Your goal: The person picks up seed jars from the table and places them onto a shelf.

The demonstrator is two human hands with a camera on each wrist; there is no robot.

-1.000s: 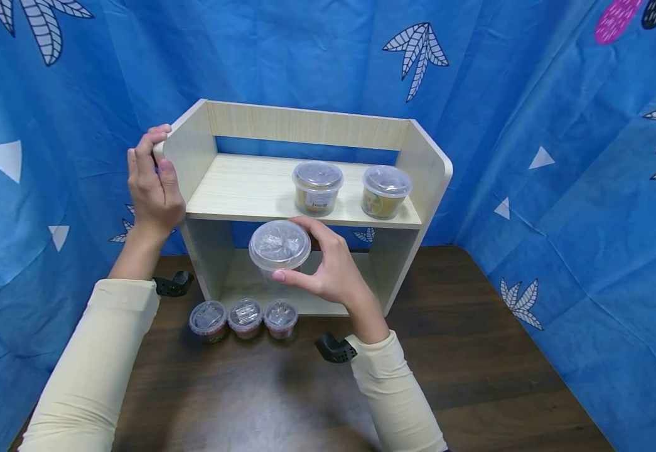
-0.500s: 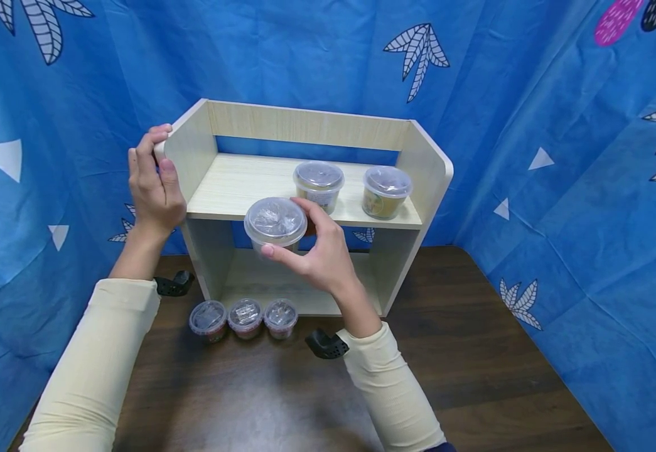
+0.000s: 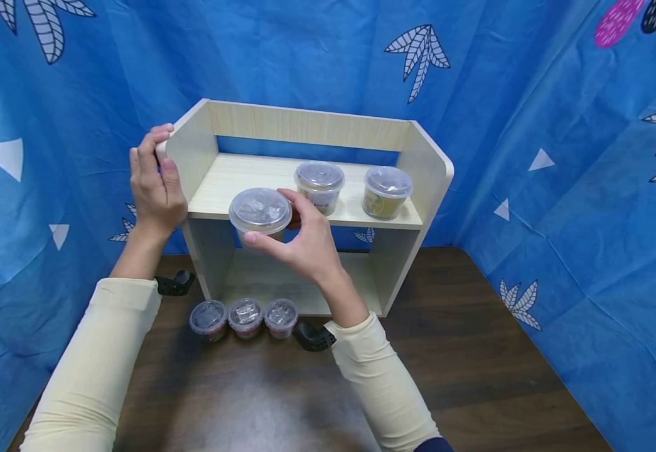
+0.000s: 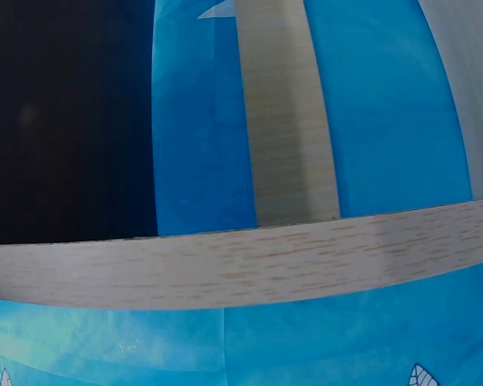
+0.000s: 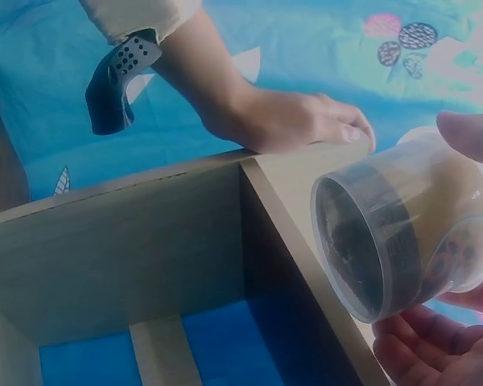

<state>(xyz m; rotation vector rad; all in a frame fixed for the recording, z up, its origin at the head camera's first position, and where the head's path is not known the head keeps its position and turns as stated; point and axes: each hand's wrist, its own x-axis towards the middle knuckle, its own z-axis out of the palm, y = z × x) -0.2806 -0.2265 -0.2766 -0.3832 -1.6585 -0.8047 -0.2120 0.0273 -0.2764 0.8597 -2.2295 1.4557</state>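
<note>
Backing shelf, brown table: blue curtain

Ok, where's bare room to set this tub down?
Free: upper shelf between the left panel and two tubs; lower shelf, where visible; table right of the right sleeve. Crowded: the upper shelf's right half, and the table where three cups line up.

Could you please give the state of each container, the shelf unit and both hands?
Held tub: lidded, gripped
Left shelved tub: lidded, upright
Right shelved tub: lidded, upright
Three small tubs: lidded, upright
Shelf unit: upright, open-fronted
Left hand: touching shelf unit
Right hand: gripping held tub
</note>
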